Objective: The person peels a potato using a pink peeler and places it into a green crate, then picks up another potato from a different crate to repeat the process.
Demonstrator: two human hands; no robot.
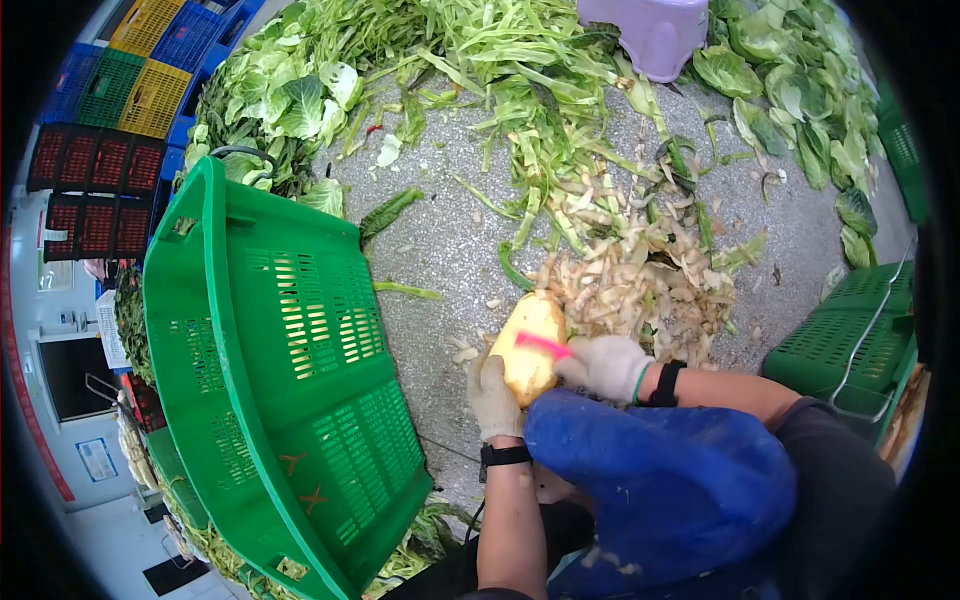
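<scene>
My left hand, in a whitish glove, grips the lower left side of a large pale-yellow potato above the floor, close to my blue-covered knee. The potato looks mostly peeled. My right hand, also gloved, is closed around the handle of a pink peeler. The peeler's head lies across the front of the potato, and its blade cannot be made out. Just beyond my hands, a heap of brownish-white peels covers the floor.
A tall green crate stands close on my left. Another green crate is at right, with a metal handle. Green leaf and stalk scraps pile up ahead, beside a purple stool. Coloured crates are stacked at far left.
</scene>
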